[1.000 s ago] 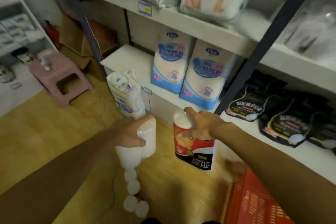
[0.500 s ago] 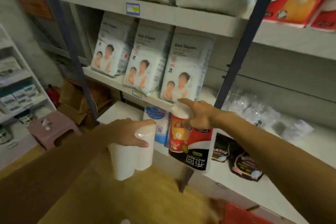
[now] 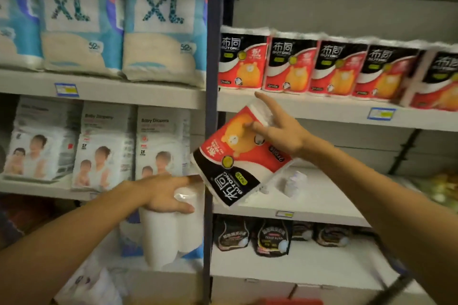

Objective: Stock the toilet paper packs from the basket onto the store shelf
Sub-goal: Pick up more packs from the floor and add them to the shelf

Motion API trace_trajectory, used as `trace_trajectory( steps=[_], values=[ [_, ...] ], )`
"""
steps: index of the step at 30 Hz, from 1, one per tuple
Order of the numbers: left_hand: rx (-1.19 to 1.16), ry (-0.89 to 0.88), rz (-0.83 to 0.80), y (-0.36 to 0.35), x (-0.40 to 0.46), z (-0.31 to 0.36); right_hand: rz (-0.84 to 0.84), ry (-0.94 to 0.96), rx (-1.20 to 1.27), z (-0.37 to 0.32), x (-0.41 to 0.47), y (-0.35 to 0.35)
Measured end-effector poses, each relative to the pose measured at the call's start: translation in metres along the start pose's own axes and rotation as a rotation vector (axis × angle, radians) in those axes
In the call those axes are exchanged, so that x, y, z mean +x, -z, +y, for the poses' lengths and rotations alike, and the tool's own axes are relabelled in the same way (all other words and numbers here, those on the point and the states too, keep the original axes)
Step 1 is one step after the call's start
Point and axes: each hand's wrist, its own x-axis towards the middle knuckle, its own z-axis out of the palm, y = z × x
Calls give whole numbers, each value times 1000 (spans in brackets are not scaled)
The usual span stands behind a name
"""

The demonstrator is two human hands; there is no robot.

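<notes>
My right hand (image 3: 277, 135) grips a red, black and white toilet paper pack (image 3: 238, 161) by its top end. The pack hangs tilted and upside down, just below the upper right shelf (image 3: 322, 109). On that shelf stands a row of several matching packs (image 3: 314, 67). My left hand (image 3: 163, 195) grips the top of a plain white pack of rolls (image 3: 168, 235), held upright near the dark shelf post (image 3: 210, 131). A sliver of the red basket (image 3: 287, 301) shows at the bottom edge.
Large XL diaper packs (image 3: 119, 20) fill the upper left shelf, and baby diaper packs (image 3: 99, 146) the shelf below. Small clear wrapped items (image 3: 292, 181) lie on the middle right shelf. Dark pouches (image 3: 270, 235) stand on the lower right shelf.
Both hands have risen with their packs, and my view has swung up from the floor to the upper shelves. The red pack has tipped from upright to tilted, upside down.
</notes>
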Motion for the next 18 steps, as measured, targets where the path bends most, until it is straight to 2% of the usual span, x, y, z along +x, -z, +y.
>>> trace_trajectory(
  steps=[4, 13, 18],
  values=[
    [28, -75, 27, 17, 32, 54, 135, -93, 155, 16, -8, 44],
    [-120, -147, 96, 64, 78, 155, 396, -86, 577, 59, -22, 140],
    [-90, -147, 89, 88, 107, 222, 558, -113, 788, 82, -18, 187]
  ],
)
